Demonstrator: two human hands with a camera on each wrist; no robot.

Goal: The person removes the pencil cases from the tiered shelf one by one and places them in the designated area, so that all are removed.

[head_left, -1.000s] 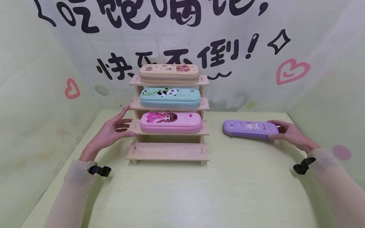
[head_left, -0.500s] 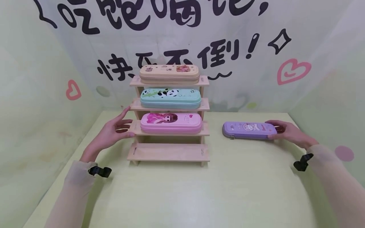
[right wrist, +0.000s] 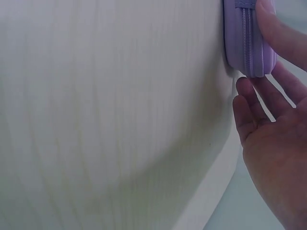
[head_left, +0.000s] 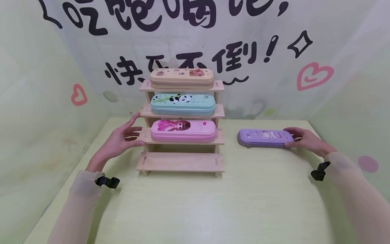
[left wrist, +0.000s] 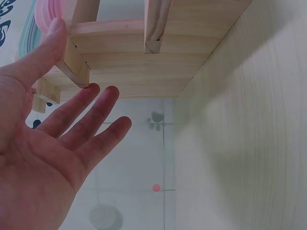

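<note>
A wooden four-step rack point(head_left: 179, 162) stands on the table. Its upper three steps carry a beige pencil case point(head_left: 182, 78), a mint pencil case with pandas point(head_left: 183, 104) and a pink pencil case with a doll print point(head_left: 183, 130); the lowest step is bare. My left hand point(head_left: 122, 139) spreads at the rack's left side, fingertips right at the step ends; in the left wrist view its thumb overlaps the pink case. To the right, my right hand point(head_left: 306, 139) grips the right end of a purple pencil case point(head_left: 264, 138) on the table, thumb in front, fingers behind.
The pale wood table point(head_left: 195, 206) extends in front of the rack. A white back wall sheet point(head_left: 268, 91) with large black characters rises close behind it. Side sheets stand at left and right, the right one near my right arm.
My right hand has shifted a little to the left with its end of the purple pencil case, which now lies slightly straighter. The left hand has stayed at the rack.
</note>
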